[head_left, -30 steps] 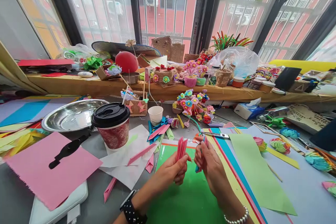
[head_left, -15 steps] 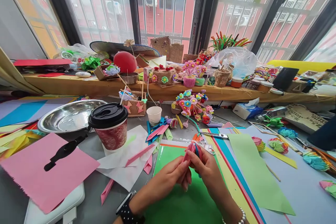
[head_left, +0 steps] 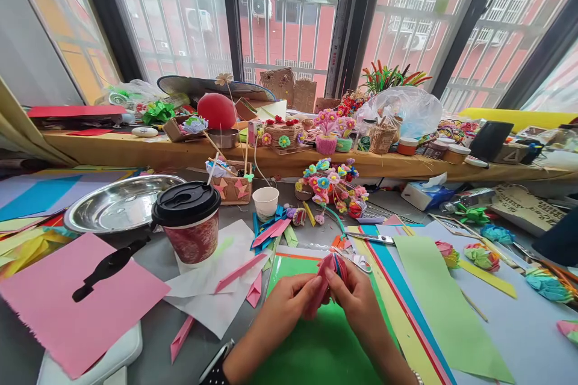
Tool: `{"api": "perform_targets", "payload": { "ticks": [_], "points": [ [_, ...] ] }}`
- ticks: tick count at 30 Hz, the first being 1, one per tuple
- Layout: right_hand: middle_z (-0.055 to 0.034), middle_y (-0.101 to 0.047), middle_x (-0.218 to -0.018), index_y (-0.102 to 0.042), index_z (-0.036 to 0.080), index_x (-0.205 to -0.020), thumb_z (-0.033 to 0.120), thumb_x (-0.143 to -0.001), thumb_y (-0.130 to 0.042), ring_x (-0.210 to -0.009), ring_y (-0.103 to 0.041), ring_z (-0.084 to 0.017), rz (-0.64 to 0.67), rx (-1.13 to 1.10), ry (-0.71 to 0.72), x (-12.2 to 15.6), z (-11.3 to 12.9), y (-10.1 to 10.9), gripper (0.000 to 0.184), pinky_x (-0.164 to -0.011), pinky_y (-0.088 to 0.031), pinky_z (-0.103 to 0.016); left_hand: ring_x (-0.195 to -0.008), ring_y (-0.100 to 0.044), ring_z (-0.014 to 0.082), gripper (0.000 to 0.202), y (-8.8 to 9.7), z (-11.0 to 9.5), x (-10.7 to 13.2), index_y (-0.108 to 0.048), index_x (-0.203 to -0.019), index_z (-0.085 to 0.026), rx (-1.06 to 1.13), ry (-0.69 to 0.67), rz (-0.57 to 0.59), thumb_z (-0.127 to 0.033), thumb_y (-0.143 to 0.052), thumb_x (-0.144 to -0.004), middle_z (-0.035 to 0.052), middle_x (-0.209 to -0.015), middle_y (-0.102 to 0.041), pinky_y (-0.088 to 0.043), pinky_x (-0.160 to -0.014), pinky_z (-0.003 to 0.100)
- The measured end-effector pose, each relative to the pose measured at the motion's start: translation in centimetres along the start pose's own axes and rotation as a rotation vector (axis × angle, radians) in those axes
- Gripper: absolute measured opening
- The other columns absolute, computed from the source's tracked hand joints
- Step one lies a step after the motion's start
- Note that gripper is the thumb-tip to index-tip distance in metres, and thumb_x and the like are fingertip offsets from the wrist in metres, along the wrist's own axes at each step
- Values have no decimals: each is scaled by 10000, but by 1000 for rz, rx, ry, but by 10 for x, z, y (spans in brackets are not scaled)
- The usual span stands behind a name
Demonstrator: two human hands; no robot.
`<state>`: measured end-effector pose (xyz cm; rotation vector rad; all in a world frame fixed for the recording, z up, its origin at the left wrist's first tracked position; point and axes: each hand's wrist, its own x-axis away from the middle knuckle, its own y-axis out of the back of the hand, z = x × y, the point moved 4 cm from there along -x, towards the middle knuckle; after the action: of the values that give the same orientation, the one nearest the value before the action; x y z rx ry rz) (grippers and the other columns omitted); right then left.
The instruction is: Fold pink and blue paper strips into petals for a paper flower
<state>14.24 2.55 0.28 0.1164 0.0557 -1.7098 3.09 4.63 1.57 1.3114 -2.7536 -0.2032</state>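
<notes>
My left hand and my right hand meet low in the middle of the view, over a green sheet. Both pinch a folded pink paper piece with a bit of blue showing in it. The fingers of each hand are pressed together on the paper. Small scissors lie just beyond my right fingers. Folded pink strips rest on white paper to the left of my left hand.
A lidded paper cup and a steel bowl stand at left, behind a pink sheet. A small white cup and a paper flower bunch sit ahead. Coloured sheets and paper flowers lie right. The windowsill is crowded with crafts.
My hands were apart, left holding the pink folded paper and right a blue piece; they have come together and now both grip the joined paper.
</notes>
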Motion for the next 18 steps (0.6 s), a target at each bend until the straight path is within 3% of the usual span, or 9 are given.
{"api": "perform_targets", "payload": {
  "ticks": [6, 12, 18],
  "points": [
    [45, -400, -540, -477, 164, -662, 429, -731, -526, -486, -381, -82, 20, -26, -28, -1, 2, -3, 278, -429, -334, -188, -544, -433, 110, 406, 4, 1, 0, -519, -553, -129, -136, 0, -73, -435, -393, -787, -10, -514, -479, -321, -557, 220],
    [69, -365, -470, -508, 159, -659, 468, -683, -572, -397, -303, -54, 11, -101, -101, -2, 4, -3, 317, -358, -254, -178, -614, -510, 131, 427, 3, 5, -1, -597, -702, -118, -43, 58, 25, -474, -376, -784, 23, -636, -577, -377, -600, 220],
    [61, -400, -485, -516, 160, -681, 438, -678, -595, -410, -320, -57, 43, -92, -131, -5, -2, -1, 289, -365, -256, -177, -610, -504, 129, 380, -1, 5, 0, -545, -629, -138, -146, -32, 44, -418, -362, -809, -4, -558, -525, -379, -653, 229]
  ]
}}
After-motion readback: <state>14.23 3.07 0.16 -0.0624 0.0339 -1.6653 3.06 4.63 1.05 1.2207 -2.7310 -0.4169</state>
